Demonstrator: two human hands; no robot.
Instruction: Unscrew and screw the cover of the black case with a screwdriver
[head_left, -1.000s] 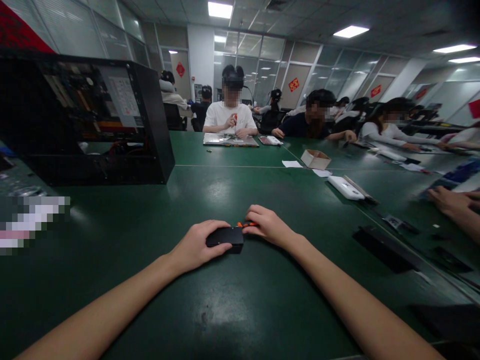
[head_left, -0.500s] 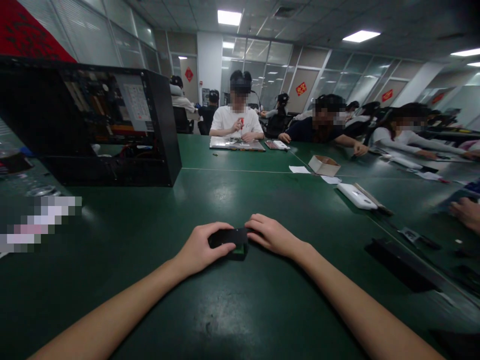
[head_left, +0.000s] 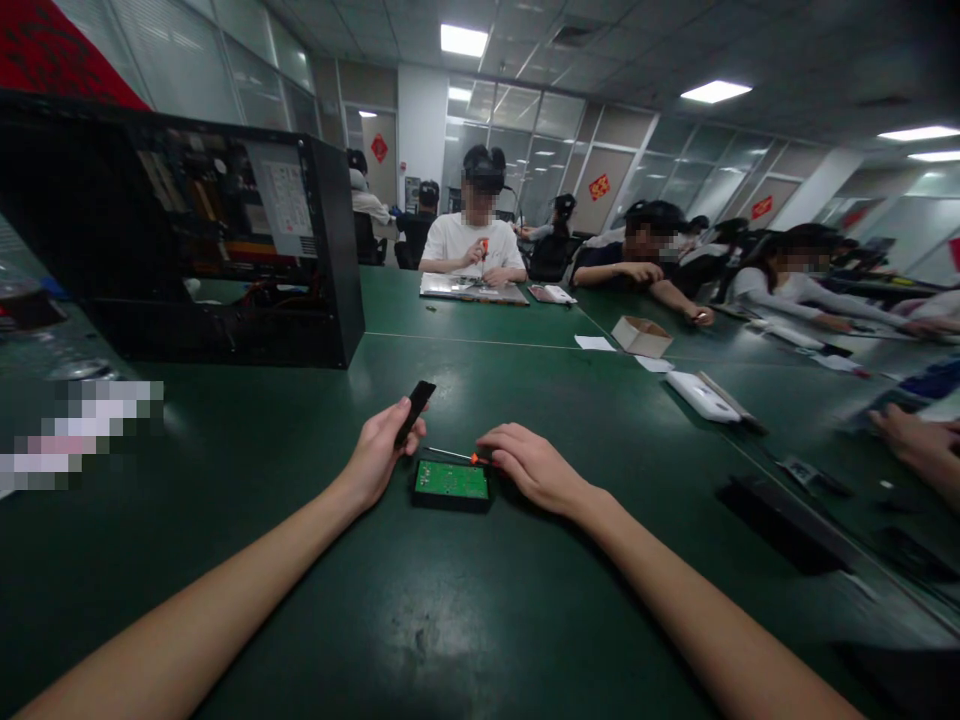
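Observation:
My left hand (head_left: 379, 450) grips a flat black cover (head_left: 415, 413), tilted up on edge above the table. Just below it, a black case (head_left: 452, 504) lies on the green tabletop with a green circuit board (head_left: 451, 480) exposed inside. My right hand (head_left: 529, 465) is at the right end of the case, its fingers curled around the orange handle of a screwdriver (head_left: 475, 459). The thin metal shaft points left along the far edge of the case. Most of the handle is hidden under my fingers.
An opened computer tower (head_left: 334, 250) stands at the left. To the right are a small cardboard box (head_left: 641, 338), a white device (head_left: 702, 397) and a long black part (head_left: 784, 525). Across the table, a person in white (head_left: 472, 245) works on a flat panel (head_left: 472, 289).
My left hand has lifted the black cover off the case and moved it up and left, uncovering the green board and the screwdriver. My right hand has barely moved.

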